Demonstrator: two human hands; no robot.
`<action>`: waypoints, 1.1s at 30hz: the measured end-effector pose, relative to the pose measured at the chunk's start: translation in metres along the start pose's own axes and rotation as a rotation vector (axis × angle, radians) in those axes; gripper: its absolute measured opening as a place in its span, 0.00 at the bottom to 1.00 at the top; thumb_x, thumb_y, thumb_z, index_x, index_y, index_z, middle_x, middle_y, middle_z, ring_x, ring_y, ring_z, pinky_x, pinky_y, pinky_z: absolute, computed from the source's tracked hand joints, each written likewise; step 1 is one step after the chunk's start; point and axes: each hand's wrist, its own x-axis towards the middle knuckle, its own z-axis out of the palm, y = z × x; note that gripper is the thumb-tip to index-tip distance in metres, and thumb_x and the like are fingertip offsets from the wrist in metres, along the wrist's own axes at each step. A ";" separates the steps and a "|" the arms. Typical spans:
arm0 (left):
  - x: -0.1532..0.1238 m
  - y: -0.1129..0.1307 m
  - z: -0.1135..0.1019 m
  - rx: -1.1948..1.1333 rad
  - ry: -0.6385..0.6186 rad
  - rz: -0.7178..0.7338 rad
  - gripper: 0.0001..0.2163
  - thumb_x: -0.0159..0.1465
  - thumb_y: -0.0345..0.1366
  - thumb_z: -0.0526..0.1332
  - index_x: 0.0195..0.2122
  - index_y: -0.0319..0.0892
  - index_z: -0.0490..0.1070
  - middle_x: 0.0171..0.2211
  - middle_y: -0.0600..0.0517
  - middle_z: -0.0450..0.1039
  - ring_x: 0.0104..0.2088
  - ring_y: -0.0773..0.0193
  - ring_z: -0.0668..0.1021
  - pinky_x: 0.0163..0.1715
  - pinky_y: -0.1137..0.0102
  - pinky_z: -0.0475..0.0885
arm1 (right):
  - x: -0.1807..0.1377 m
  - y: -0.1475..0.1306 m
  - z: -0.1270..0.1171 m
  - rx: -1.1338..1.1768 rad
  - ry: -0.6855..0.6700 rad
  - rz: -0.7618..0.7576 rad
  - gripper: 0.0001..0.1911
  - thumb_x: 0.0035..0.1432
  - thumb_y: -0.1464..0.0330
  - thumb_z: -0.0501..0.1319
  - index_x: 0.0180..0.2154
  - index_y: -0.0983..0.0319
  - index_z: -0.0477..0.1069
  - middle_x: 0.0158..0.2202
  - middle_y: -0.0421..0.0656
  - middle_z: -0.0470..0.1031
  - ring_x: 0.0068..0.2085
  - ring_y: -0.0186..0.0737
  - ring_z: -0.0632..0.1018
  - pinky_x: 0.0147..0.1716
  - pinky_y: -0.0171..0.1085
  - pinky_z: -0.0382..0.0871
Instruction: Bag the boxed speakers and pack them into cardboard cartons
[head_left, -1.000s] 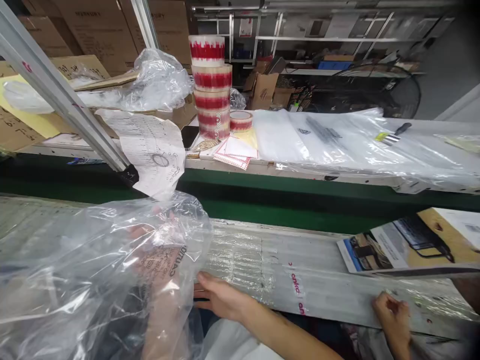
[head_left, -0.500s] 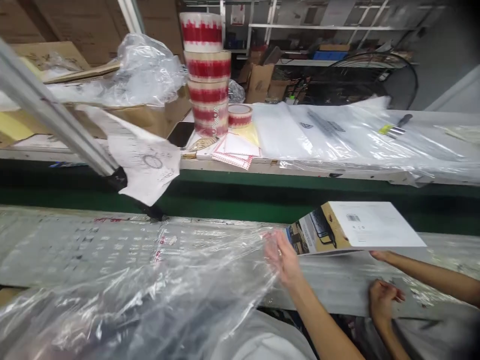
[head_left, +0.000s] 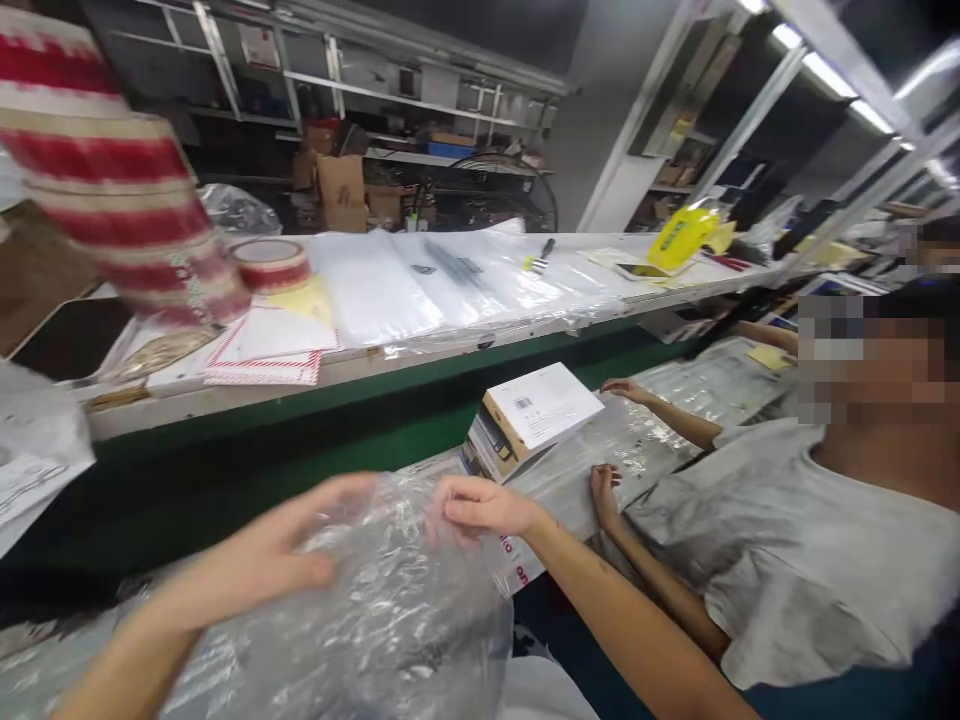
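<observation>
Head view now shows both wearer's hands (head_left: 289, 545) (head_left: 484, 508) at the clear bag (head_left: 375, 630)

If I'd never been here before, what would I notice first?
Probably the tall stack of red-striped tape rolls at the upper left, on the shelf. Then the shiny clear plastic low in the middle, pinched by the right hand. Farther right, something bright yellow sits on the shelf.

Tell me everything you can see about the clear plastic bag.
The clear plastic bag looks thin, glossy and crinkled, with faint, unreadable dark print low down. It lies loosely bunched at the lower middle of the view. The right hand pinches its upper edge; the blurred left hand is at its left side, its grip unclear.
</observation>
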 end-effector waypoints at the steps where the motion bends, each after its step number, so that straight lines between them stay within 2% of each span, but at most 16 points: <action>1: 0.013 0.005 0.022 0.074 -0.254 -0.023 0.25 0.44 0.40 0.77 0.45 0.45 0.80 0.38 0.49 0.80 0.43 0.49 0.80 0.41 0.67 0.75 | -0.010 -0.001 -0.005 -0.053 0.044 -0.012 0.22 0.61 0.48 0.62 0.37 0.62 0.69 0.30 0.39 0.76 0.19 0.26 0.65 0.19 0.28 0.55; 3: 0.037 0.006 0.061 0.082 -0.644 -0.078 0.13 0.54 0.43 0.72 0.40 0.45 0.80 0.32 0.49 0.79 0.32 0.57 0.80 0.29 0.71 0.72 | -0.040 -0.005 -0.024 -0.152 0.158 0.017 0.20 0.63 0.50 0.61 0.37 0.62 0.70 0.24 0.35 0.71 0.18 0.26 0.62 0.19 0.28 0.55; 4: 0.048 0.004 0.076 -0.001 -0.729 -0.102 0.11 0.58 0.45 0.69 0.36 0.45 0.79 0.28 0.50 0.79 0.26 0.60 0.79 0.23 0.73 0.68 | -0.059 -0.007 -0.035 -0.185 0.175 0.065 0.21 0.62 0.50 0.61 0.36 0.62 0.71 0.22 0.35 0.70 0.18 0.27 0.62 0.20 0.28 0.55; 6: 0.069 -0.004 0.095 -0.169 -0.808 -0.158 0.12 0.60 0.48 0.67 0.34 0.45 0.77 0.24 0.51 0.77 0.17 0.67 0.72 0.15 0.76 0.60 | -0.102 -0.007 -0.057 -0.193 0.104 0.201 0.22 0.56 0.49 0.65 0.33 0.63 0.73 0.22 0.39 0.72 0.21 0.31 0.69 0.23 0.31 0.61; 8: 0.092 -0.014 0.107 -0.176 -0.895 -0.210 0.15 0.60 0.51 0.67 0.38 0.45 0.78 0.18 0.54 0.73 0.11 0.71 0.65 0.12 0.76 0.52 | -0.145 -0.002 -0.075 -0.122 0.043 0.257 0.25 0.47 0.48 0.71 0.28 0.65 0.74 0.25 0.45 0.75 0.27 0.40 0.75 0.31 0.38 0.68; 9: 0.103 -0.019 0.114 -0.110 -0.932 -0.221 0.17 0.59 0.53 0.68 0.39 0.44 0.79 0.16 0.54 0.71 0.11 0.72 0.63 0.11 0.76 0.49 | -0.166 0.002 -0.082 -0.062 0.115 0.210 0.27 0.41 0.46 0.73 0.26 0.64 0.73 0.24 0.46 0.75 0.28 0.43 0.76 0.32 0.41 0.69; 11: 0.127 -0.026 0.134 0.027 -0.933 -0.208 0.19 0.58 0.54 0.68 0.36 0.41 0.80 0.13 0.56 0.65 0.11 0.73 0.60 0.12 0.76 0.46 | -0.199 0.012 -0.095 0.051 0.405 0.032 0.33 0.30 0.41 0.73 0.23 0.62 0.70 0.17 0.41 0.69 0.22 0.41 0.73 0.29 0.43 0.69; 13: 0.146 -0.030 0.162 0.041 -0.830 -0.150 0.21 0.57 0.56 0.68 0.29 0.40 0.78 0.12 0.57 0.61 0.12 0.74 0.57 0.14 0.74 0.46 | -0.220 0.018 -0.113 0.105 0.666 -0.118 0.35 0.27 0.37 0.71 0.22 0.59 0.66 0.11 0.31 0.57 0.14 0.32 0.62 0.22 0.38 0.63; 14: 0.153 -0.030 0.177 0.009 -0.756 -0.102 0.22 0.56 0.58 0.68 0.26 0.40 0.77 0.13 0.57 0.61 0.14 0.74 0.57 0.16 0.74 0.48 | -0.225 0.016 -0.126 0.097 0.738 -0.154 0.35 0.30 0.37 0.70 0.23 0.59 0.65 0.12 0.29 0.54 0.13 0.29 0.58 0.19 0.35 0.59; 17: 0.162 -0.027 0.218 -0.051 -0.553 0.045 0.26 0.55 0.61 0.66 0.21 0.39 0.73 0.16 0.54 0.63 0.20 0.71 0.62 0.23 0.72 0.56 | -0.219 -0.005 -0.181 -0.008 0.867 -0.207 0.24 0.43 0.47 0.71 0.26 0.60 0.69 0.18 0.33 0.60 0.17 0.27 0.55 0.19 0.31 0.50; 19: 0.156 -0.024 0.236 0.005 -0.395 0.081 0.24 0.58 0.59 0.65 0.23 0.39 0.73 0.19 0.53 0.64 0.23 0.69 0.63 0.25 0.72 0.57 | -0.198 -0.030 -0.225 -0.109 0.915 -0.223 0.16 0.47 0.55 0.72 0.30 0.60 0.75 0.25 0.38 0.68 0.22 0.30 0.62 0.22 0.32 0.55; 22: 0.139 -0.025 0.249 -0.026 0.020 0.060 0.19 0.57 0.55 0.68 0.30 0.41 0.77 0.24 0.53 0.67 0.26 0.68 0.65 0.26 0.73 0.60 | -0.151 -0.066 -0.283 -0.243 0.834 -0.179 0.15 0.48 0.60 0.72 0.37 0.60 0.80 0.34 0.42 0.76 0.32 0.37 0.71 0.30 0.34 0.63; 24: 0.134 -0.026 0.251 -0.208 0.340 0.089 0.18 0.51 0.52 0.73 0.30 0.42 0.79 0.25 0.53 0.69 0.26 0.69 0.66 0.25 0.75 0.61 | -0.114 -0.080 -0.309 -0.292 0.702 -0.109 0.15 0.48 0.60 0.72 0.37 0.61 0.81 0.32 0.42 0.76 0.33 0.38 0.71 0.31 0.34 0.63; 26: 0.140 -0.023 0.250 -0.443 0.556 0.133 0.18 0.45 0.48 0.77 0.28 0.41 0.78 0.20 0.56 0.66 0.22 0.71 0.63 0.22 0.76 0.60 | -0.079 -0.086 -0.325 -0.310 0.577 -0.038 0.15 0.48 0.59 0.72 0.34 0.63 0.80 0.26 0.40 0.73 0.29 0.36 0.69 0.29 0.34 0.61; 29: 0.172 -0.011 0.244 -0.637 0.729 0.152 0.17 0.43 0.43 0.76 0.30 0.40 0.77 0.16 0.59 0.59 0.19 0.72 0.62 0.20 0.76 0.59 | -0.041 -0.078 -0.335 -0.297 0.466 0.031 0.17 0.49 0.56 0.72 0.26 0.64 0.76 0.22 0.37 0.69 0.26 0.34 0.67 0.28 0.33 0.61; 33: 0.226 0.001 0.233 -0.605 0.835 0.122 0.15 0.42 0.40 0.74 0.27 0.39 0.74 0.20 0.55 0.69 0.21 0.67 0.71 0.22 0.73 0.64 | -0.033 -0.050 -0.335 -0.265 0.485 0.096 0.25 0.56 0.52 0.67 0.20 0.64 0.67 0.18 0.38 0.67 0.22 0.34 0.68 0.25 0.34 0.63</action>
